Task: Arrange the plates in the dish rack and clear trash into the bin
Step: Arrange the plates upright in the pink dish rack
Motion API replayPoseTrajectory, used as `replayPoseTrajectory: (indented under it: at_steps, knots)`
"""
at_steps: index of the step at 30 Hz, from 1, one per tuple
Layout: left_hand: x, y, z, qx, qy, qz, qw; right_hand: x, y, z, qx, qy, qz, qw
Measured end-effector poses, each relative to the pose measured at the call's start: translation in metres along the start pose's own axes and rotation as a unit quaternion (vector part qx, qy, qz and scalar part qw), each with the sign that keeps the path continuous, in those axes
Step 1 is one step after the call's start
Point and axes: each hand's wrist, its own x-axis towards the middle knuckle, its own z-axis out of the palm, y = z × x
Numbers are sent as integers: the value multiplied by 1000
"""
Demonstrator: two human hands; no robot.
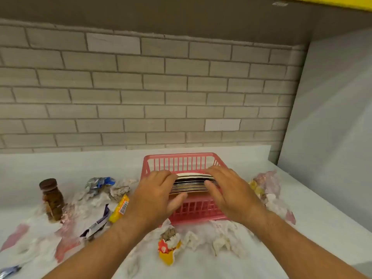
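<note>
Left grip and right grip curled round opposite sides of plates, a stack held inside pink dish rack on bench. Squeeze evenly, lower onto rack floor, then loosen one side slowly to prevent toppling.

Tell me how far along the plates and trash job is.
Done: nothing clearly finished. In hand: the left hand and right hand grip a stack of plates on edge inside the pink rack; whether it rests there I cannot tell. Remaining: the yellow wrapper, crumpled tissues and other litter lie on the counter around the rack. No bin is in view.
</note>
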Motion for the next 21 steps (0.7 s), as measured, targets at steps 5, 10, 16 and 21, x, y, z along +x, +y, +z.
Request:
replayPoseTrajectory:
  at_steps: [5, 10, 16, 21]
  knots:
    - [1, -23, 22, -38, -6, -14, 999, 19, 0, 21, -4, -4, 33, 999]
    - [9, -36, 33, -98, 27, -1, 995, 37, -1, 36, 8, 18, 41, 999]
    - [51, -61, 37, -185, 8, 23, 983, 91, 13, 34, 20, -23, 69, 997]
    - [87, -89, 36, -217, -34, 18, 975, 146, 24, 30, -39, -46, 97, 993]
